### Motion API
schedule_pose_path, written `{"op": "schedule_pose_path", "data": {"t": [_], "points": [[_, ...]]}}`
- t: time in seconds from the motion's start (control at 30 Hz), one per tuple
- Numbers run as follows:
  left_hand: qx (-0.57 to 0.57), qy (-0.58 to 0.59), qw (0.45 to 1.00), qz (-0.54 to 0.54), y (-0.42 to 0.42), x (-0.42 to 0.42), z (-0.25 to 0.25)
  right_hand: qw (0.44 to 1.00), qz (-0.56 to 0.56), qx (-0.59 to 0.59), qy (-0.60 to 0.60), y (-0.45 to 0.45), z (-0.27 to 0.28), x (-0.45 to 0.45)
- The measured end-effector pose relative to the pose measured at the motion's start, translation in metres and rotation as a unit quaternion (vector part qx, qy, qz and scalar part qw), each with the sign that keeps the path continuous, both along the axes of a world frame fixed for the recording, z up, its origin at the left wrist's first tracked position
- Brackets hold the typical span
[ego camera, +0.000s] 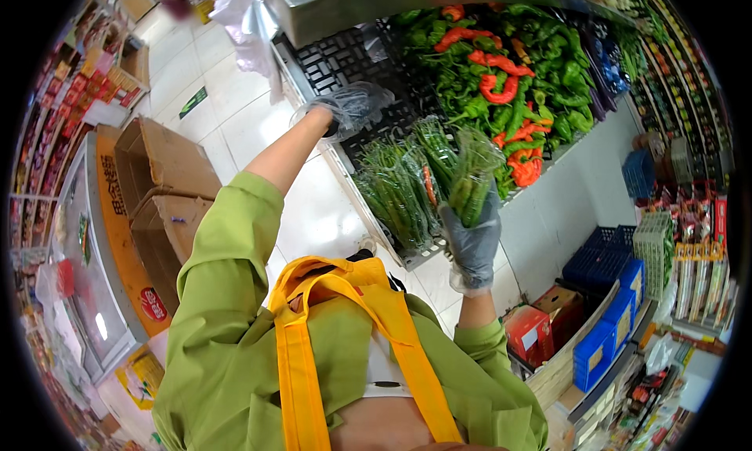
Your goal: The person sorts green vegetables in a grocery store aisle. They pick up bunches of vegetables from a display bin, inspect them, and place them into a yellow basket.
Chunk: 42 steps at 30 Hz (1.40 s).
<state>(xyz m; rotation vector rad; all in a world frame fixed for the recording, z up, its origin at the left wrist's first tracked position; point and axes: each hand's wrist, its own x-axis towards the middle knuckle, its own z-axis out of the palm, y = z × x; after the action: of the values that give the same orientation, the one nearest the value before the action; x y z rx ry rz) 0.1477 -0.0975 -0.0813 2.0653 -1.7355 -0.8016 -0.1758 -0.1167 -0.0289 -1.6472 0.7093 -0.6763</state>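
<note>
In my right hand, gloved in grey under clear plastic, is a clear-wrapped pack of long green vegetables. It is held upright over the near edge of the produce stand. My left hand wears a dark glove under loose clear plastic. It hovers over or rests on the black slatted mat; its fingers are blurred by the plastic. Between the hands, more wrapped packs of slender green vegetables lie side by side on the stand. One pack shows a red pepper through its film.
Loose green peppers and red peppers heap beyond my right hand, beside purple eggplants. A metal ledge overhangs the stand. Cardboard boxes and a glass-topped freezer stand left; blue crates stand right.
</note>
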Motion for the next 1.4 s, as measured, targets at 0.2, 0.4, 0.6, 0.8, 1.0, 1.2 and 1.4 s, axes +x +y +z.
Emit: {"op": "schedule_pose_path", "data": {"t": [0.2,0.4,0.6,0.8,1.0,1.2,1.4], "points": [[0.045,0.002,0.994,-0.101,0.016,-0.029,-0.015,0.929,0.130,-0.252,0.237,-0.013,-0.058,-0.006],[0.060,0.035,0.996,-0.056,0.025,-0.028,-0.007,0.975,0.152,-0.156,0.036,-0.019,-0.019,-0.014],[0.092,0.004,0.995,-0.049,0.044,-0.038,-0.002,0.986,0.144,-0.042,-0.067,-0.023,-0.021,-0.024],[0.063,0.010,0.997,-0.040,0.037,-0.048,0.002,0.992,0.112,-0.016,-0.059,-0.030,-0.042,-0.027],[-0.013,-0.013,1.000,0.018,0.054,-0.051,0.009,0.935,0.213,-0.227,0.173,-0.029,-0.062,0.007],[-0.300,-0.045,0.940,0.156,0.070,-0.109,0.038,0.921,0.128,-0.327,0.171,-0.012,-0.033,-0.011],[-0.316,0.025,0.868,0.381,0.240,-0.076,0.026,0.940,0.058,-0.322,0.095,0.037,-0.028,0.029]]}}
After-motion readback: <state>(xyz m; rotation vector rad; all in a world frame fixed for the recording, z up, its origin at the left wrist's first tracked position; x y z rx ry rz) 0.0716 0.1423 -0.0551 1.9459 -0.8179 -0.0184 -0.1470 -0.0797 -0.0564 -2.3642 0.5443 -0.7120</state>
